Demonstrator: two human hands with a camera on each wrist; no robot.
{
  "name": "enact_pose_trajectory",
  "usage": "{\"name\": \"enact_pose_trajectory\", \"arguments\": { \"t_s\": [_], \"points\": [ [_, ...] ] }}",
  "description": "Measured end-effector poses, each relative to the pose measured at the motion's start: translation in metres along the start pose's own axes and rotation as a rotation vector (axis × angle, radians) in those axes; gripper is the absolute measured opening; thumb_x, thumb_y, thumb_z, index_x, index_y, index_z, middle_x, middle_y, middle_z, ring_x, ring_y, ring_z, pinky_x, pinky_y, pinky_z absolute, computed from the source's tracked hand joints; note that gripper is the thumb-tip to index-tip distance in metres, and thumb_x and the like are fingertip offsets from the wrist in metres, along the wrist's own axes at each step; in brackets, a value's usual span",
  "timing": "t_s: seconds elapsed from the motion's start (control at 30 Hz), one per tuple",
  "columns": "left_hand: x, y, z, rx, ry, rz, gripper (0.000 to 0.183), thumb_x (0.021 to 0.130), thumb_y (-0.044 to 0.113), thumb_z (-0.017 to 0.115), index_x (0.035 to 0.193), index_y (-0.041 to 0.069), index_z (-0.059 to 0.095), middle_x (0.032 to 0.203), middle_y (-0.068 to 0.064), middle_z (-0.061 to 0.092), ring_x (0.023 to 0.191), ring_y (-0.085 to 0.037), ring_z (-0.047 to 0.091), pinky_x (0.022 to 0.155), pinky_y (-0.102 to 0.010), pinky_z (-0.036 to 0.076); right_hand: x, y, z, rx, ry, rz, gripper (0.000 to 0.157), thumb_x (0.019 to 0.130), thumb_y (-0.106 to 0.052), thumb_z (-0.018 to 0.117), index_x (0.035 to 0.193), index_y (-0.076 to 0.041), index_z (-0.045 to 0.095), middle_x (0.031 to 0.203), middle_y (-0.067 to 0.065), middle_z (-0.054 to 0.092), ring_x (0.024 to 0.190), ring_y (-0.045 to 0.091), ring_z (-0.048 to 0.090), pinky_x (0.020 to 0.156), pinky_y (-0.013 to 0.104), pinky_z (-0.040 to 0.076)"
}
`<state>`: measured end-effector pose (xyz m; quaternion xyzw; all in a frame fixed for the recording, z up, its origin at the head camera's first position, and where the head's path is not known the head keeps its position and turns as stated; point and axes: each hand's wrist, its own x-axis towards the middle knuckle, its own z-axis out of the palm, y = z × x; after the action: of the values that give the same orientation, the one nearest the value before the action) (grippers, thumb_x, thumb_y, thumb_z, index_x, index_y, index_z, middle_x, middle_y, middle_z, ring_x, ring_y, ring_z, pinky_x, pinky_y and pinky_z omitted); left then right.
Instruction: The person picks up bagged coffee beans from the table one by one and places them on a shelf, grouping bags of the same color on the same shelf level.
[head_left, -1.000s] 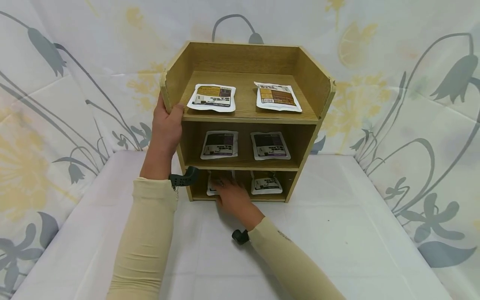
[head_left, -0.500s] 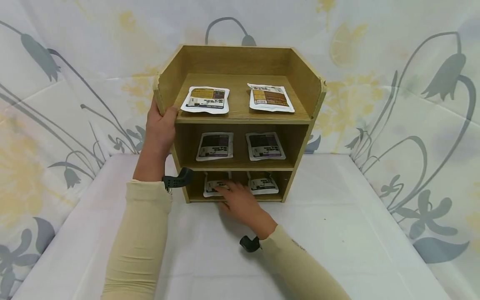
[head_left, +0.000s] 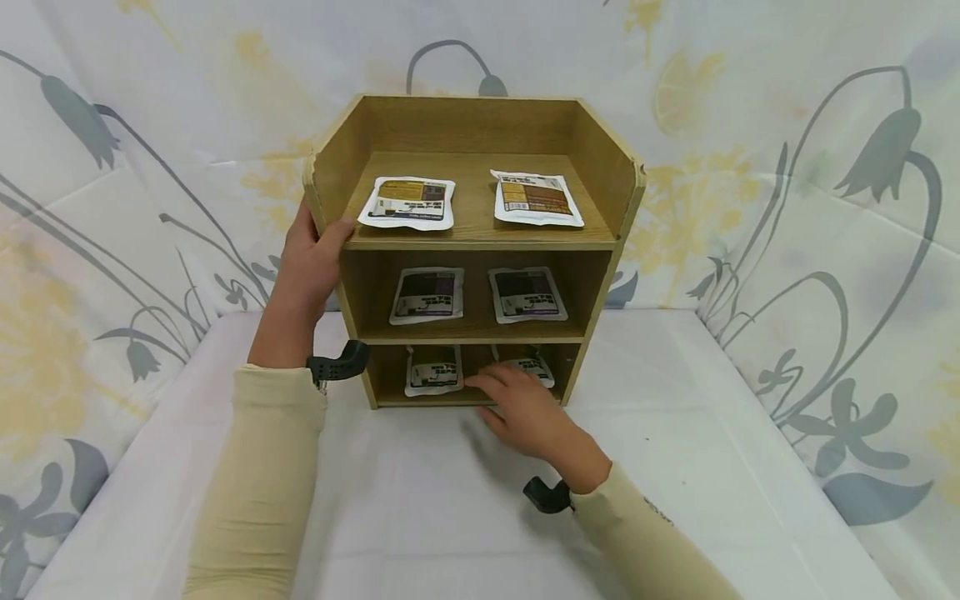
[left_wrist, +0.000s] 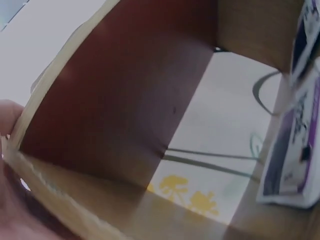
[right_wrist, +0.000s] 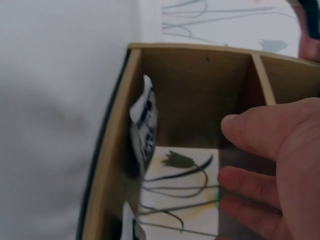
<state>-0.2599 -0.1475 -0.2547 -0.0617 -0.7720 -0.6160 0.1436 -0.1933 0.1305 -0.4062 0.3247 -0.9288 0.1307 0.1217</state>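
Note:
A wooden shelf unit with three levels stands on the white table. My left hand grips its left side panel, thumb at the front edge by the top board. My right hand is in front of the bottom level with fingers extended and nothing held, partly covering the bottom right pouch. In the right wrist view its fingers are spread apart. To its left lies the bottom left flat pouch, fully visible. Dark-labelled pouches, one left and one right, lie on the middle level.
On the top board rest a yellow-labelled pouch and an orange-brown-labelled pouch. The white-covered table extends in front of and beside the unit. Behind hangs a flower-patterned cloth.
My right hand has moved off the bottom left pouch, rightward and slightly back, to in front of the bottom right one. My left hand keeps its grip. The head view has shifted slightly.

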Motion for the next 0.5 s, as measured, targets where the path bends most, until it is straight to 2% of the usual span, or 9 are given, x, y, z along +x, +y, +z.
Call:
{"name": "enact_pose_trajectory", "arguments": {
  "t_s": [0.1,0.3,0.5],
  "points": [
    [-0.003,-0.003,-0.005,0.024,-0.039,0.033,0.055,0.099,0.039,0.045,0.150,0.038,0.024,0.150,-0.008,0.037,0.134,-0.028,0.038,0.110,-0.055,0.031,-0.007,0.005,-0.009,0.007,-0.003,0.014,0.039,0.092,-0.027,0.066,0.129,-0.020,0.060,0.129,0.004,0.060,0.121,0.026,0.056,0.100,0.053,0.044],
    [-0.013,-0.012,-0.014,0.090,-0.073,0.124,0.061,0.099,0.039,0.044,0.152,0.044,0.014,0.159,-0.002,0.027,0.144,-0.026,0.029,0.115,-0.054,0.024,-0.019,0.019,-0.024,0.015,0.018,0.017,0.038,0.092,-0.028,0.066,0.128,-0.018,0.062,0.127,0.004,0.062,0.118,0.026,0.058,0.098,0.048,0.046],
    [-0.024,-0.020,-0.021,0.151,-0.109,0.178,0.062,0.100,0.036,0.041,0.154,0.040,0.012,0.161,-0.001,0.021,0.148,-0.026,0.022,0.117,-0.056,0.020,-0.029,0.034,-0.036,0.059,0.010,0.042,0.038,0.093,-0.027,0.064,0.129,-0.016,0.061,0.125,0.003,0.064,0.115,0.025,0.060,0.095,0.044,0.049]
  ]
}}
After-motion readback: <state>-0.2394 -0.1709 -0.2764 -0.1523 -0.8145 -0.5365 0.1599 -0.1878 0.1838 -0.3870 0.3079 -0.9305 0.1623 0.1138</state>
